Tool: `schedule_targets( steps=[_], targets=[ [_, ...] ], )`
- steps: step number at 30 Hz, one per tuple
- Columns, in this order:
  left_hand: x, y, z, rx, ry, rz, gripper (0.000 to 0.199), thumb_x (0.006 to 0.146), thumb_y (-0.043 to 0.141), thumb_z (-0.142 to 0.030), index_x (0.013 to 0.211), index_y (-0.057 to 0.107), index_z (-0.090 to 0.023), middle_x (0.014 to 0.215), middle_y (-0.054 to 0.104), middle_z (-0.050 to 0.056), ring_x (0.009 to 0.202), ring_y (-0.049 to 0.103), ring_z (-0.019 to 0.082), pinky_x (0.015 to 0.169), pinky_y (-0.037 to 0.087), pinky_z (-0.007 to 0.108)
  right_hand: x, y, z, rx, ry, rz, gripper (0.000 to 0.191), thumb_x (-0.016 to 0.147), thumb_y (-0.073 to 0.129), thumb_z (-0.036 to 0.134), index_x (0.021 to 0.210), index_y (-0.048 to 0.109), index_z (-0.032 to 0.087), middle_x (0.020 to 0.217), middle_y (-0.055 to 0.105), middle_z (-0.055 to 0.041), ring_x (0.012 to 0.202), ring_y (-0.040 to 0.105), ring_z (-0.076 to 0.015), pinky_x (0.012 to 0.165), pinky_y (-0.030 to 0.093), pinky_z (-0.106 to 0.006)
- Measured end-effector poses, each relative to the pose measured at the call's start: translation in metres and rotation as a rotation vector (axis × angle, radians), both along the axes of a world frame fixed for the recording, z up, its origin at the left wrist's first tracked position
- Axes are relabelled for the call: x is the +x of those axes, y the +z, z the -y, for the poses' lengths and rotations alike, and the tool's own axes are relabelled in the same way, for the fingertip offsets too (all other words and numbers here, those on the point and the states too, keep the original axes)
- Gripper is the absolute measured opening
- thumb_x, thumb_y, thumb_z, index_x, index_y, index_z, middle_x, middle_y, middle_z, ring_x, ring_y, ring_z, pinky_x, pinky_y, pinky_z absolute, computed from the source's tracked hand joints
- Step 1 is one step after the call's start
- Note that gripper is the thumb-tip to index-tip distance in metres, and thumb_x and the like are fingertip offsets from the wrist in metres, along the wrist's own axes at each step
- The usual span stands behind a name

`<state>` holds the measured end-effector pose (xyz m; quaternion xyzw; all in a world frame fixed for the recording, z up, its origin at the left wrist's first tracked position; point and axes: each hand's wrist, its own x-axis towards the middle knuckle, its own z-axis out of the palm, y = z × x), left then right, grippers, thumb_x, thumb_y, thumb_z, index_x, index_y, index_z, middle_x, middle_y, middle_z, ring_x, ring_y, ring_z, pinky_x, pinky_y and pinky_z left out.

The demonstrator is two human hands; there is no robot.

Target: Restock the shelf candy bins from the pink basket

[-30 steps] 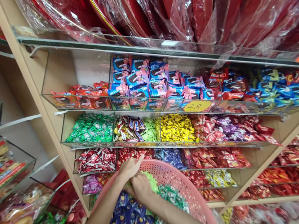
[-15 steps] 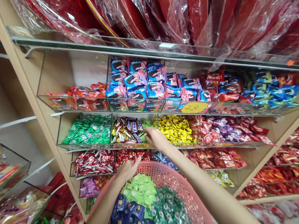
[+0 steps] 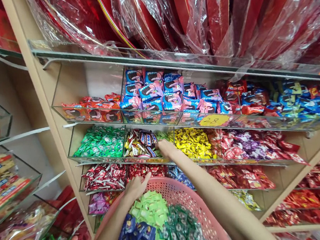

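Note:
My left hand is at the far left rim of a round pink plastic basket, thumb stretched along the edge and the other fingers largely out of sight. Inside the basket are light green packets, dark blue packets and dark green wrapped sweets. My right hand reaches over the basket into a shelf bin, its fingers curled beside dark Snickers bars. What the fingertips hold, if anything, is hidden. Behind this hand are more light green packets.
Green sweets fill the bin to the left, and yellow sweets the one to the right. Blue and pink biscuit packs are stacked above, behind a yellow price tag. A glass shelf holds large red plastic-wrapped items overhead.
My right hand has shifted slightly left, closer to the Snickers bars. My left hand stays at the basket rim. The shelves sit a little lower and further right in view.

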<state>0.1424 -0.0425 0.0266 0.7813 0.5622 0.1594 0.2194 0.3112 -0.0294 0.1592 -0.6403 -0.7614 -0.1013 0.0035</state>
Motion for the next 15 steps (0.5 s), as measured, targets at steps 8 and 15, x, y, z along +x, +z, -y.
schedule_targets(
  steps=[8, 15],
  targets=[
    [0.0053, 0.0005, -0.0012, -0.011, 0.0, -0.01, 0.071, 0.071, 0.011, -0.072, 0.058, 0.057, -0.019, 0.065, 0.062, 0.007, 0.063, 0.058, 0.02, 0.053, 0.034, 0.024, 0.0003, 0.0001, -0.0016, 0.076, -0.004, -0.013, 0.027, 0.077, 0.042, 0.009, 0.099, 0.056, 0.017, 0.101, 0.056, -0.0095, 0.091, 0.053, -0.0169, 0.071, 0.039, -0.024],
    [0.0039, -0.0028, -0.0029, -0.01, 0.005, 0.014, 0.07, 0.071, 0.012, -0.071, 0.057, 0.057, -0.019, 0.063, 0.061, 0.006, 0.061, 0.057, 0.019, 0.053, 0.032, 0.024, -0.0032, -0.0035, -0.0052, 0.147, 0.08, 0.079, 0.028, 0.076, 0.042, 0.008, 0.099, 0.055, 0.018, 0.099, 0.056, -0.0084, 0.091, 0.051, -0.0174, 0.072, 0.039, -0.024]
  ],
)
